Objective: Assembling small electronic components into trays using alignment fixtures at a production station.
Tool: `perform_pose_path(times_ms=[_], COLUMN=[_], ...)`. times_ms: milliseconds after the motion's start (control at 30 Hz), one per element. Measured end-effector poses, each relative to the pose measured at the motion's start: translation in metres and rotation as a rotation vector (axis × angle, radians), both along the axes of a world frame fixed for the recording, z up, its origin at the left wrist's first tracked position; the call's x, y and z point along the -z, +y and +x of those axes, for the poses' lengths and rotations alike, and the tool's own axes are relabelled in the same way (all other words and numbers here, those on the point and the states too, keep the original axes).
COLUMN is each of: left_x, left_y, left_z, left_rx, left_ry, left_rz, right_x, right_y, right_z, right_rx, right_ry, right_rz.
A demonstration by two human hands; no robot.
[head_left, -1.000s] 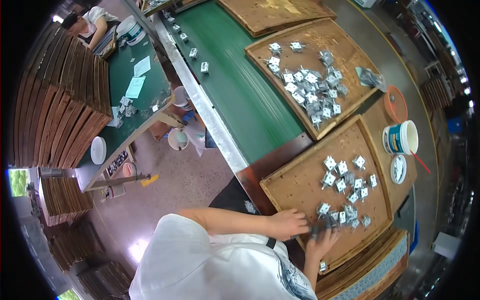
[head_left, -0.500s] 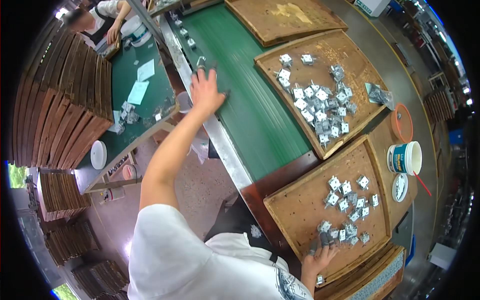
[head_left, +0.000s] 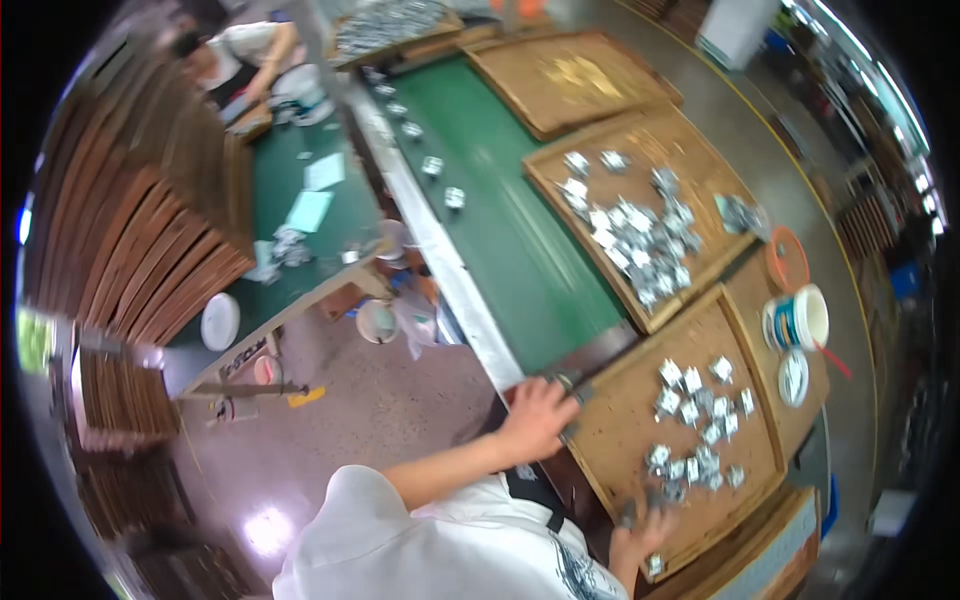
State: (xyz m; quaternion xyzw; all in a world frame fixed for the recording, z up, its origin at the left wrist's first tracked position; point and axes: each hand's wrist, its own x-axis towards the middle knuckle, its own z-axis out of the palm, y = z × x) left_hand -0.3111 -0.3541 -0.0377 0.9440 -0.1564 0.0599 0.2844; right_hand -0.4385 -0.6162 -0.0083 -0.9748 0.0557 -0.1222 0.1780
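Observation:
My left hand (head_left: 540, 418) hangs over the near end of the green conveyor belt, by the left rim of the near wooden tray (head_left: 612, 400). Dark covers sit on its fingertips, which are drawn together at a small greyish thing (head_left: 564, 381) too blurred to name. Low over the same tray is my right hand (head_left: 645, 535), smeared by motion, its dark-tipped fingers close to the small silver metal parts (head_left: 672, 490). Whether it holds anything is hidden by the blur. One metal part (head_left: 655, 565) lies by its wrist. Several more (head_left: 455, 197) rest on the belt (head_left: 500, 240).
A second tray (head_left: 645, 318) with heaped metal parts lies beyond, then a tray (head_left: 540, 125) with a yellowish patch. At right stand a white bucket (head_left: 812, 318) and an orange basin (head_left: 788, 258). Stacked wooden trays (head_left: 120, 250) rise at left; a person (head_left: 255, 70) works behind.
My left hand has come back from the far belt to its near end. My right hand has shifted slightly off the parts. Metal parts on the belt sit nearer, and the view has shifted.

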Motion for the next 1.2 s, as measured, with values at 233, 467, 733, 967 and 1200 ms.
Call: perform_pose_path(times_ms=[233, 467, 733, 967, 1200], left_x=[0.019, 0.036, 0.022, -0.021, -0.013], left_y=[-0.002, -0.001, -0.018, -0.111, -0.153], left_z=[-0.015, -0.003, -0.007, 0.003, 0.078], left_rx=[0.065, -0.002, 0.029, 0.939, 1.038], left_ry=[0.027, 0.123, -0.006, 0.021, -0.253], left_rz=[-0.069, 0.117, -0.045, 0.16, 0.392], right_x=[0.024, 0.016, 0.011, -0.015, -0.118], right_y=[-0.023, -0.032, -0.048, -0.076, -0.179], right_z=[-0.043, 0.07, 0.059, 0.007, -0.035], right_rx=[0.509, 0.358, 0.429, 0.558, 0.648], right_ry=[0.041, -0.09, -0.173, -0.243, -0.385], right_rz=[-0.079, 0.334, 0.167, 0.41, 0.293])
